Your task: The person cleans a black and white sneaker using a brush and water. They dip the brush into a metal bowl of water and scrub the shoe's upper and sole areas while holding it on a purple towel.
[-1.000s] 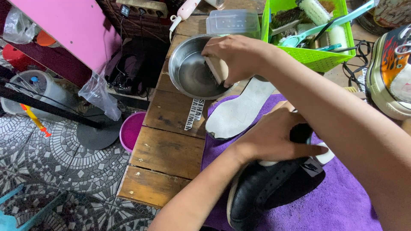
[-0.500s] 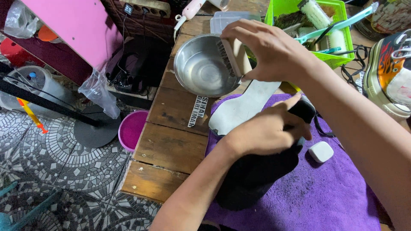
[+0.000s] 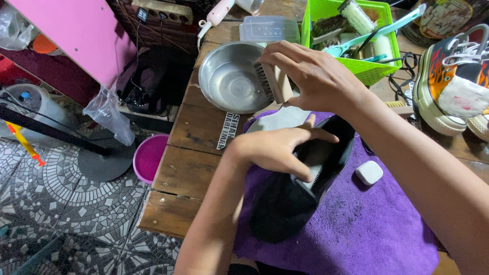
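Observation:
My left hand (image 3: 277,150) grips a black shoe (image 3: 290,201) that lies on a purple towel (image 3: 367,229), fingers curled over its opening. My right hand (image 3: 313,76) holds a wooden brush (image 3: 274,81) with dark bristles, hovering at the right rim of a steel bowl (image 3: 229,76) and just above the shoe's far end. A white insole (image 3: 280,119) lies partly hidden beneath both hands.
A green basket (image 3: 374,71) with brushes stands at the back. A clear lidded box (image 3: 267,28) sits behind the bowl. Flame-patterned sneakers (image 3: 453,86) rest at the right. A small white eraser-like block (image 3: 369,172) lies on the towel. A pink bowl (image 3: 150,158) sits on the tiled floor.
My right hand has lifted the brush out of the bowl toward the shoe. My left hand has turned the black shoe so its opening faces up.

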